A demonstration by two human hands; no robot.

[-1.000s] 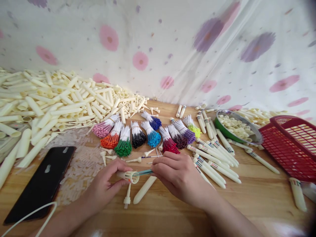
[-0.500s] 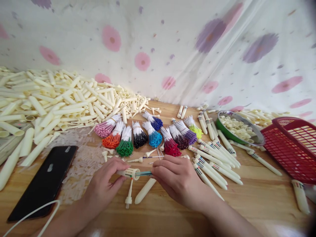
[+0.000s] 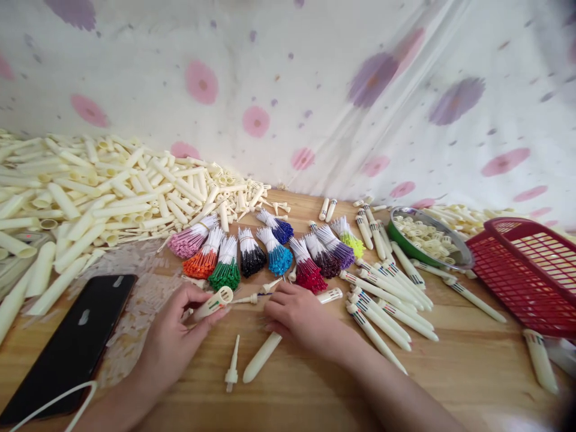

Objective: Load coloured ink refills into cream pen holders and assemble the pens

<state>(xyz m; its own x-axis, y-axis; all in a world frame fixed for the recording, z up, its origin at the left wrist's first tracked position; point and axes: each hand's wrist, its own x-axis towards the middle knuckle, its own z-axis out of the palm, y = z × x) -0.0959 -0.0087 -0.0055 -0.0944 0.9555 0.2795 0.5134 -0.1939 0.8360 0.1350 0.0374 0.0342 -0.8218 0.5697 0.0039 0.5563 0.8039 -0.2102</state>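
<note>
My left hand (image 3: 177, 327) is closed round a short cream pen barrel (image 3: 211, 303), its open end turned up and to the right. My right hand (image 3: 294, 315) rests on the wooden table (image 3: 450, 366) just right of it, fingers curled down and together beside loose refills (image 3: 256, 296); what is under the fingertips is hidden. A long cream barrel (image 3: 263, 357) and a small cream tip piece (image 3: 233, 366) lie in front of the hands. Behind them lie bundles of coloured refills: orange (image 3: 202, 259), green (image 3: 225, 271), black (image 3: 250, 257), blue (image 3: 277, 257), red (image 3: 309, 271).
A big pile of cream barrels (image 3: 90, 192) fills the left. A black phone (image 3: 72, 342) with a white cable (image 3: 54, 396) lies front left. Several finished pens (image 3: 387, 300) lie right of my hands, then a green bowl (image 3: 398, 234) and a red basket (image 3: 531, 270). Flowered cloth hangs behind.
The teal refill that my right hand held at the barrel's mouth no longer shows. My right hand has dropped to the table, and the barrel has tilted upward in my left hand.
</note>
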